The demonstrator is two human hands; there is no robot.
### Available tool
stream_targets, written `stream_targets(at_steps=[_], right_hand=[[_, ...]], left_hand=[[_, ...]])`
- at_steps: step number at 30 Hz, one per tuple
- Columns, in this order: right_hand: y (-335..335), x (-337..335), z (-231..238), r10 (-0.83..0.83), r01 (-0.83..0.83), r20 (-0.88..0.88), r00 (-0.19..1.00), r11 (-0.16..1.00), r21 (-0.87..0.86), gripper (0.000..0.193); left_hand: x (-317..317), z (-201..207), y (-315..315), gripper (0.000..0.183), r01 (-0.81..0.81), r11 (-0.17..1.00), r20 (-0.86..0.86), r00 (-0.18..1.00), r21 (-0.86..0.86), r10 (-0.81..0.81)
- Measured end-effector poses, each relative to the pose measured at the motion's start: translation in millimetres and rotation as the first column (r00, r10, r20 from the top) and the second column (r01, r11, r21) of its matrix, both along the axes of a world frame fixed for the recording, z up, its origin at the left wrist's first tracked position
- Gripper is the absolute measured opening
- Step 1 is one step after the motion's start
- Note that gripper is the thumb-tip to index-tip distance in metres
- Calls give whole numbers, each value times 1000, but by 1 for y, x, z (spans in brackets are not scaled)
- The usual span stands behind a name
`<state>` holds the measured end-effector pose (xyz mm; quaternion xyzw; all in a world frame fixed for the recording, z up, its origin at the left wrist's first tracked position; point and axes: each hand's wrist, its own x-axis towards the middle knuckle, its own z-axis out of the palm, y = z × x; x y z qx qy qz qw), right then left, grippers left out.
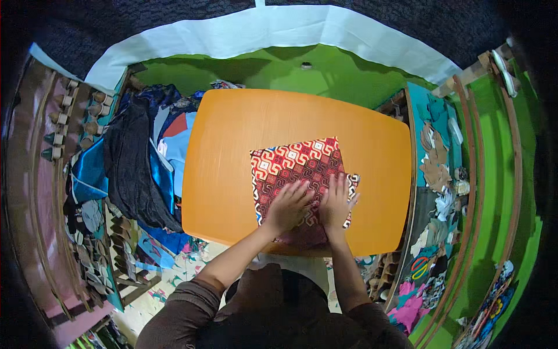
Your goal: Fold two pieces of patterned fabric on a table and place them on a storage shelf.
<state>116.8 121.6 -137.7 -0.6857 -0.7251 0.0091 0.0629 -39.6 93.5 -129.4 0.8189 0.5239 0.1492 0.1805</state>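
Observation:
A red and maroon patterned cloth [299,154] with cream figures lies folded flat on the orange table [232,122], toward its near side. My left hand [288,205] rests flat on the cloth's middle, fingers stretched out toward the far right. Close beside it, my right hand [335,202] lies on the cloth's right part, fingers pointing away from me and spread a little. Past my right hand a small flap of the same pattern, in lighter colours, sticks out at the cloth's right edge. Both palms hide part of the cloth beneath them.
Dark and blue fabrics [136,168] are heaped left of the table. Wooden shoe lasts [93,128] hang on racks at the far left. On the right, a shelf holds fabric scraps [433,163] and scissors with coloured handles [419,266]. A green wall [232,72] stands behind.

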Motion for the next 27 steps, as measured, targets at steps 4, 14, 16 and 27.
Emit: stream_targets(at_steps=[4,14,16,27], right_hand=[[5,29,-1,-160,161,-109,981,987,-6,45],[-44,6,28,499,-551,-268,824,816,-176,46],[-43,41,23,466,-500,-205,861,849,-172,48],[-32,81,19,447,-460,-115,887,877,-141,52]], left_hand=[[-29,13,-24,52,-107,994,-158,982,-1,106],[19,4,-67,54,-451,891,-244,859,58,450],[3,-1,-80,54,-516,855,-290,810,62,510],[42,-2,-93,54,-331,929,-225,905,164,361]])
